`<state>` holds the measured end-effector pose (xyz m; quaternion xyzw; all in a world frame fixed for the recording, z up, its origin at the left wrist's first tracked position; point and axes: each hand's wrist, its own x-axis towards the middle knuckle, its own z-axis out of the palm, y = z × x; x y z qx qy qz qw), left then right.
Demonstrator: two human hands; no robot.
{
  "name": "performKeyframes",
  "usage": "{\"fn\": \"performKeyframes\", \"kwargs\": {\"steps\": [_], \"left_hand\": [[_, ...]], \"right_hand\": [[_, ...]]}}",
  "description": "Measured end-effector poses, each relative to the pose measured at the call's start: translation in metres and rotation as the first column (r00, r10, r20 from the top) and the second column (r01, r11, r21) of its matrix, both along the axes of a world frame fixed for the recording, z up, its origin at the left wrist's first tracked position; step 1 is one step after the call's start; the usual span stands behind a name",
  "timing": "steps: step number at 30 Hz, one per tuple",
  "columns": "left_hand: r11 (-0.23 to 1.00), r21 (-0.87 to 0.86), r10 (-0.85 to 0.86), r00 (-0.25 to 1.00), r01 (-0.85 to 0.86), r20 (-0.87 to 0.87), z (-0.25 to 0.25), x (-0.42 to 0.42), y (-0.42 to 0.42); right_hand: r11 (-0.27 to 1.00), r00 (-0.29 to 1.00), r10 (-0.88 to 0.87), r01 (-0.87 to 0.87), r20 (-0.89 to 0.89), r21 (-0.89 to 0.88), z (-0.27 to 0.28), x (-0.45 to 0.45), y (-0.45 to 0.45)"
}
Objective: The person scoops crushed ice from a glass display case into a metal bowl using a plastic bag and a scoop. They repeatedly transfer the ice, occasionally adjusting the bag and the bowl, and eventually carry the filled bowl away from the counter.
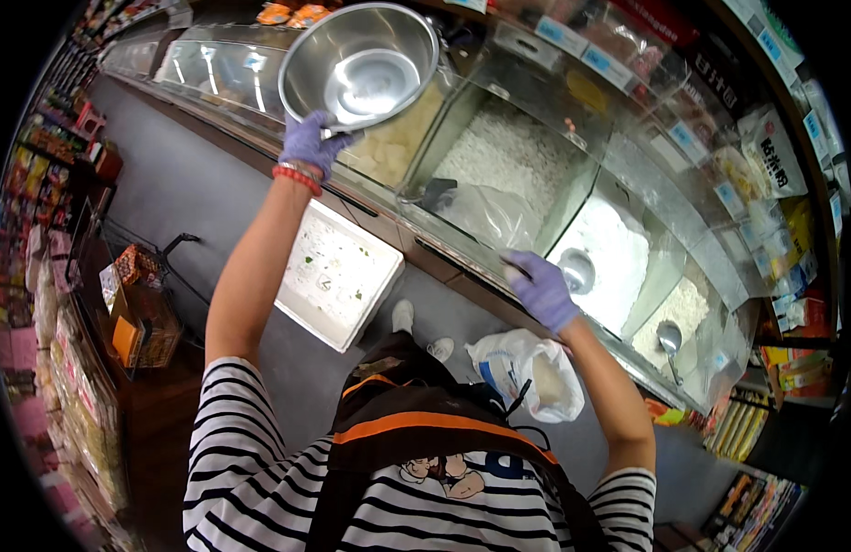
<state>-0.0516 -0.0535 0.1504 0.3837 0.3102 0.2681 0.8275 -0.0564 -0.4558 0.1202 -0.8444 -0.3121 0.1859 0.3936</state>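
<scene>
My left hand, in a purple glove, holds the near rim of a stainless steel bowl; no contents show in it. My gloved right hand is at the front edge of the bins, fingers curled around a small dark thing, perhaps a handle. Beyond it a clear plastic bag lies on white grains or flakes in an open bin. To its right, a metal scoop rests in white powder, and a metal ladle lies in cream-coloured powder.
A white foam box with green bits stands on the floor. An opened white sack stands near my shoes. Clear lids and packaged goods line the counter's far side. A shopping cart and stacked packets are at left.
</scene>
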Motion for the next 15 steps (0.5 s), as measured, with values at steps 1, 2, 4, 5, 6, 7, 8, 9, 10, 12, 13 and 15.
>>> {"fn": "performKeyframes", "kwargs": {"steps": [1,2,4,5,6,7,8,9,10,12,13,15], "left_hand": [[0.999,0.006,0.035,0.999,-0.035,-0.024,0.005,0.015,-0.002],[0.997,-0.082,0.001,1.0,-0.002,-0.014,-0.006,0.03,0.016],[0.99,-0.14,-0.001,1.0,0.001,-0.004,-0.014,0.055,0.024],[0.991,-0.127,-0.042,0.999,0.042,0.002,-0.013,0.065,0.023],[0.993,-0.11,-0.051,0.999,0.049,-0.012,-0.009,0.071,0.021],[0.994,-0.092,-0.063,0.998,0.061,-0.024,-0.003,0.077,0.018],[0.997,-0.046,-0.064,0.998,0.063,-0.026,0.0,0.079,0.016],[0.998,0.002,-0.063,0.998,0.063,-0.023,0.004,0.077,0.014],[0.997,0.05,-0.06,0.998,0.061,-0.025,0.003,0.075,0.013],[0.989,0.092,-0.118,0.992,0.114,0.037,-0.006,0.07,0.023],[0.984,0.115,-0.146,0.987,0.138,0.068,-0.01,0.068,0.028],[0.984,0.086,-0.163,0.983,0.155,0.083,-0.015,0.063,0.031]], "right_hand": [[1.0,0.999,-0.008,0.008,-0.049,0.014,-0.002,0.004,0.011],[0.999,0.995,-0.005,0.008,-0.095,0.033,-0.005,0.006,0.024],[0.998,0.995,0.007,0.0,-0.099,0.064,-0.016,0.016,0.04],[0.997,0.998,0.022,-0.017,-0.061,0.078,-0.028,0.022,0.046],[0.995,0.999,0.046,-0.043,-0.021,0.094,-0.04,0.028,0.051],[0.997,0.996,0.062,-0.064,0.068,0.03,-0.052,0.035,0.055],[0.996,0.984,0.086,-0.082,0.155,-0.036,-0.064,0.041,0.057],[0.99,0.963,0.119,-0.097,0.242,-0.103,-0.071,0.048,0.06],[0.97,0.925,0.154,-0.073,0.348,-0.234,-0.07,0.055,0.065],[0.883,0.807,0.266,0.015,0.527,-0.469,-0.065,0.068,0.073],[0.853,0.804,0.266,0.06,0.532,-0.518,-0.064,0.074,0.075],[0.78,0.795,0.271,0.149,0.543,-0.608,-0.06,0.087,0.076]]}}
